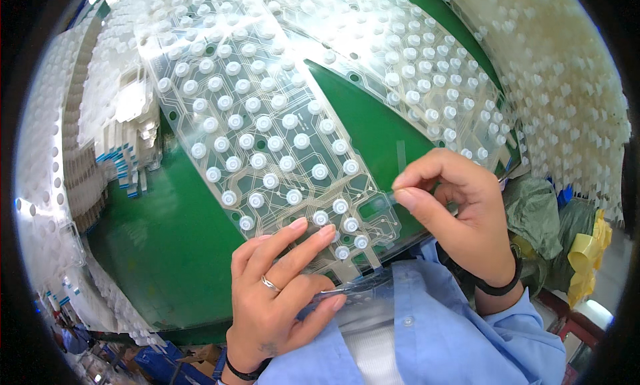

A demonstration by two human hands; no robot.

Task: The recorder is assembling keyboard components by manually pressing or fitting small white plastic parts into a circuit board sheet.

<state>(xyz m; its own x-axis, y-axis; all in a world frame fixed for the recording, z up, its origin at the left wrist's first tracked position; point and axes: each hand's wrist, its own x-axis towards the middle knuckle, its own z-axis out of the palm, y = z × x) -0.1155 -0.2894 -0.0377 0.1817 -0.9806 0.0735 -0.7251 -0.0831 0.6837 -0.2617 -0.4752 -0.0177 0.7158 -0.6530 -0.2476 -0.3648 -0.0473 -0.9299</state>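
Observation:
A clear keyboard membrane sheet (263,142) with printed traces and rows of whitish rubber domes lies slanted on the green work surface in front of me. My left hand (283,285), with a ring on one finger, rests two fingertips on its near edge. Between that hand's thumb and index finger is a slim, dark, shiny tool; its exact kind is unclear. My right hand (453,202) pinches thumb and index together at the sheet's right edge. A faint clear strip (381,202) runs from that pinch over the sheet's lower right corner.
A second domed membrane sheet (427,72) lies to the right. Stacks of such sheets stand at left (87,138) and far right (567,72). Another small clear strip (401,157) sticks to the green surface (167,252). Grey-green plastic bags (533,208) and yellow material (590,255) are at right.

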